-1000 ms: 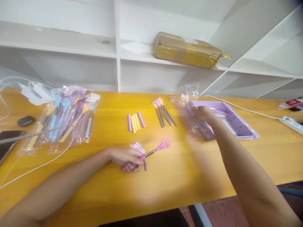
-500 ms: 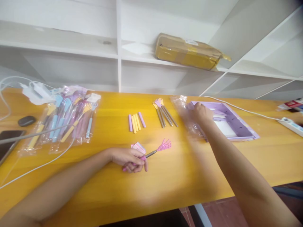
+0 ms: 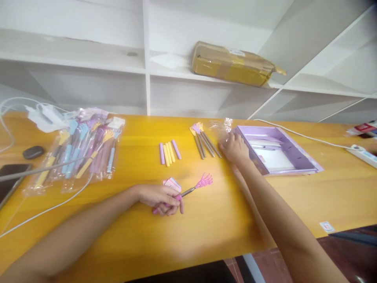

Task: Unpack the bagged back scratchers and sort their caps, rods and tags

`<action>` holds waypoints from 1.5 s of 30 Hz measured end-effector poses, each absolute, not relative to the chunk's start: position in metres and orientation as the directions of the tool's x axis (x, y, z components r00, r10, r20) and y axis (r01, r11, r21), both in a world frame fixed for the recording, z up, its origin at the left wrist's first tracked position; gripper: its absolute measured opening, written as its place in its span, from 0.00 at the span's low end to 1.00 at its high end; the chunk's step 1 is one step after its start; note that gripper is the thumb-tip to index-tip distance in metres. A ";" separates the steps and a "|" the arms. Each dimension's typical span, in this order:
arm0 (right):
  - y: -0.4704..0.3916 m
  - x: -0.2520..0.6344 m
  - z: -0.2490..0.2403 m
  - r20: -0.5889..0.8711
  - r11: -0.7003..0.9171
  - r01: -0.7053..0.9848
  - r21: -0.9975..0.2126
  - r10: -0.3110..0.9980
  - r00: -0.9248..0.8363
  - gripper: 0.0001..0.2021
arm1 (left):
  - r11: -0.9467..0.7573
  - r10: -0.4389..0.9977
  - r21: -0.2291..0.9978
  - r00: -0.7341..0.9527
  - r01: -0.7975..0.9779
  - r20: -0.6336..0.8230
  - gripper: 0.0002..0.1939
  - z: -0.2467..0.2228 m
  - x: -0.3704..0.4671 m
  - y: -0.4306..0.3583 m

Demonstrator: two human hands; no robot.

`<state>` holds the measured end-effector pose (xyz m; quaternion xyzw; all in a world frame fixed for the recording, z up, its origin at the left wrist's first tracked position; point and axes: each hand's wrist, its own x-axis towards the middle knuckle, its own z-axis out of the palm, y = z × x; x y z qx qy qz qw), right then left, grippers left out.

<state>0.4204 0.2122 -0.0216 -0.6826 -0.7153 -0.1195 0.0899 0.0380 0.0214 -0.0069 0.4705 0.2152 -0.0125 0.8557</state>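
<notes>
Two hands work over a yellow worktop (image 3: 206,228) in the head view. Left hand (image 3: 160,198), near the front edge at the middle, has its fingers closed round the pink handle of a scratcher (image 3: 196,188), whose pink claw head points right and toward the back, lying low over the wood. A small pink card (image 3: 171,183) sits just behind that hand. Right hand (image 3: 235,148) reaches toward the back edge and rests on a clear bag (image 3: 219,129), just beside the left wall of a purple tray (image 3: 294,157); whether its fingers pinch the bag cannot be told. Just left of this hand lies a small bunch of scratchers (image 3: 203,139), and further left a row of grips (image 3: 169,152), yellow and purple. Packs of scratchers (image 3: 79,151) lie toward the left end, with a phone (image 3: 10,177) at the left edge.
</notes>
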 end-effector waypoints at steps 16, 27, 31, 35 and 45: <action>0.222 0.436 -0.023 0.555 0.055 0.988 -0.144 0.831 0.034 0.27 | 0.594 0.161 0.772 0.907 0.226 -0.389 0.21 -0.007 0.038 0.022; 0.210 0.430 -0.021 0.373 0.018 0.994 0.108 0.926 -0.057 0.19 | 0.580 0.160 0.778 0.902 0.242 -0.400 0.23 -0.006 0.038 0.024; 0.208 0.422 -0.023 0.280 -0.028 0.998 0.052 0.960 0.013 0.29 | 0.587 0.163 0.773 0.900 0.241 -0.405 0.22 -0.004 0.038 0.023; 0.208 0.421 -0.026 0.266 -0.047 0.999 0.021 0.963 0.040 0.36 | 0.597 0.166 0.765 0.896 0.241 -0.411 0.22 -0.004 0.038 0.023; 0.208 0.421 -0.028 0.274 0.001 1.000 -0.006 0.962 0.001 0.33 | 0.588 0.159 0.768 0.894 0.255 -0.418 0.22 -0.005 0.038 0.023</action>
